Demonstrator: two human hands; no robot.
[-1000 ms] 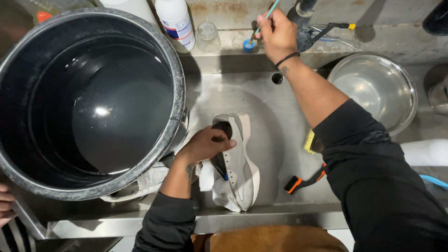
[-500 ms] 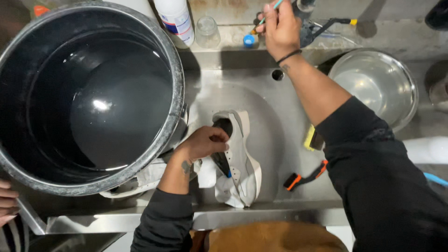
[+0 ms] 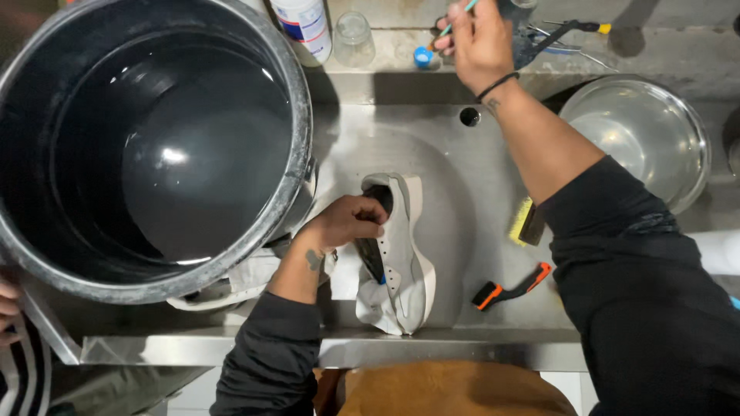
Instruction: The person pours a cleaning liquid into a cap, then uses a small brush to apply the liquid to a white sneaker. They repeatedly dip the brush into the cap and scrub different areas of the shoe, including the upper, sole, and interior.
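There is one big black round bucket (image 3: 154, 146), one shiny metal bowl (image 3: 640, 139), two white shoes (image 3: 397, 254) (image 3: 231, 281), one white plastic bottle (image 3: 304, 23), and one clear glass cup (image 3: 354, 35).

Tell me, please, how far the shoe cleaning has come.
Done: the white shoe lies in the sink, brushes beside it. In hand: the left hand grips its opening; the right hand holds a thin turquoise tool at the back ledge. Left: scrubbing is not under way.

place: home wash area | evidence: steel sink (image 3: 432, 146), black bucket (image 3: 297, 115), scrub brush (image 3: 526, 223), metal bowl (image 3: 694, 139)
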